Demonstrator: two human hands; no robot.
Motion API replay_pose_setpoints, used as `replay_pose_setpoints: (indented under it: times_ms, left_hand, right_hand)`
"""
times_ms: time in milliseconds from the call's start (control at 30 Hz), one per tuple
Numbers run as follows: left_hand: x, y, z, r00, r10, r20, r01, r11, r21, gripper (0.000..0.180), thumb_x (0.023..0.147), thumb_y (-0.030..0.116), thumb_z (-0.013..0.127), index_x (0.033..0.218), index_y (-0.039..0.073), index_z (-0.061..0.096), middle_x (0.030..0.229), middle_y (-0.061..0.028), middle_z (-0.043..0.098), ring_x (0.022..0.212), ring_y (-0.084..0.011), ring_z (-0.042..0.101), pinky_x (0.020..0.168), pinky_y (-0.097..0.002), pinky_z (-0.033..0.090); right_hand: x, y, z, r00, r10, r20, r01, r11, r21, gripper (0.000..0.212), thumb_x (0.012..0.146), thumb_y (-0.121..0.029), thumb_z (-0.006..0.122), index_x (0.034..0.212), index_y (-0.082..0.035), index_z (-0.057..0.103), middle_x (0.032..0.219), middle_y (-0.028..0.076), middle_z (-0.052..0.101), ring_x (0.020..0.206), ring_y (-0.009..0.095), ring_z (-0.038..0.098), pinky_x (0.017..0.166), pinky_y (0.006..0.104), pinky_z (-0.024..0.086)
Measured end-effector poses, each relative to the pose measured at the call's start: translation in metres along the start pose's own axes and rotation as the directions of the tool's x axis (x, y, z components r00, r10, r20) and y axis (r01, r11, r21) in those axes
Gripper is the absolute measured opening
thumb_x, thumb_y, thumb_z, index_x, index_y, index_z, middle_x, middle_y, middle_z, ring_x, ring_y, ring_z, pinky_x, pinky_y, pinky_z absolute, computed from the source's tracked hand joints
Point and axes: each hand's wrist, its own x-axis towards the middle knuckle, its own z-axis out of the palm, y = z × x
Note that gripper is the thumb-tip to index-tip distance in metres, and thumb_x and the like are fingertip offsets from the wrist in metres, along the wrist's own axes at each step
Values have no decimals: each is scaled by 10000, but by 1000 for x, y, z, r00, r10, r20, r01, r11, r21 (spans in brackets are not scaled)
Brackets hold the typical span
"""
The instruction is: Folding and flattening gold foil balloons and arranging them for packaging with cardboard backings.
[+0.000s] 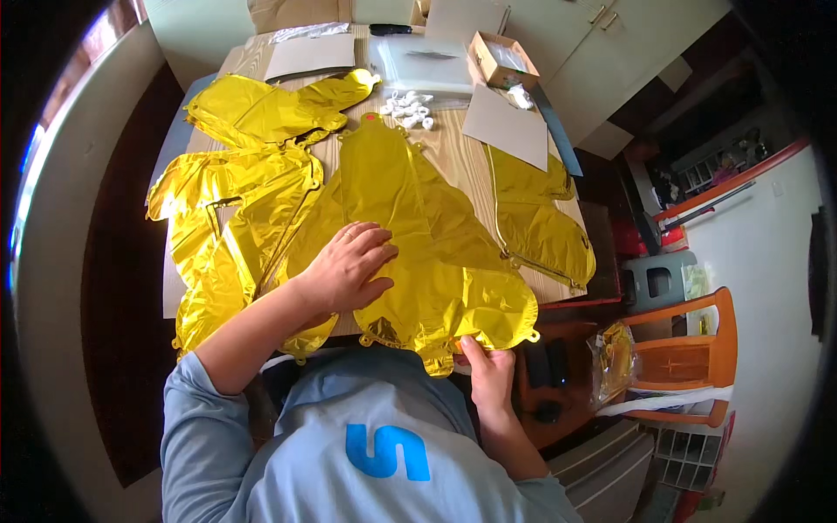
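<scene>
A broad, flat gold foil piece lies at the middle of the wooden tabletop, directly in front of the person. Its long axis runs from near to far, the narrow, tabbed tip pointing far and leaning a little left, the wider lobes spreading at the near end, where the foil reaches past the near edge toward the person's body.

The right hand is at that near edge, right of the middle, with its thumb on top of the foil; it appears to pinch the margin, though its other fingers are mostly hidden. From here the bulk of the piece stretches far and to the left. The left hand is over the left side of the same piece, about halfway along, palm down, fingers loosely bent and gripping nothing; whether it presses on the foil, I cannot tell. It is the nearer hand to the far tip, while the right is nearer the lobe at the near right.

More gold foil lies creased to the left, and another folded piece to the right, partly under a grey card. Beyond the far tip, slightly right, sits a pile of small white pieces.
</scene>
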Motion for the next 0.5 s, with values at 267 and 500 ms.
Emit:
replay_pose_setpoints:
  times_ms: [267,500]
  left_hand:
    - [-2,-2,1,999,-31,-10,32,999,33,528,811,247,778,1270,53,604,1305,-178,561,1271,-397,520,1083,-502,429]
    - [-4,-2,3,999,-47,-3,47,998,34,546,813,275,784,1280,58,601,1325,-178,554,1287,-401,507,1086,-511,424]
  right_hand:
    - [2,-2,2,997,-66,-34,63,994,-92,161,986,-99,683,1046,46,720,952,37,738,834,94,673,740,272,550]
    - [1,-4,1,996,-88,-34,84,989,-119,178,989,-134,686,1025,37,720,931,27,731,817,90,653,741,267,525]
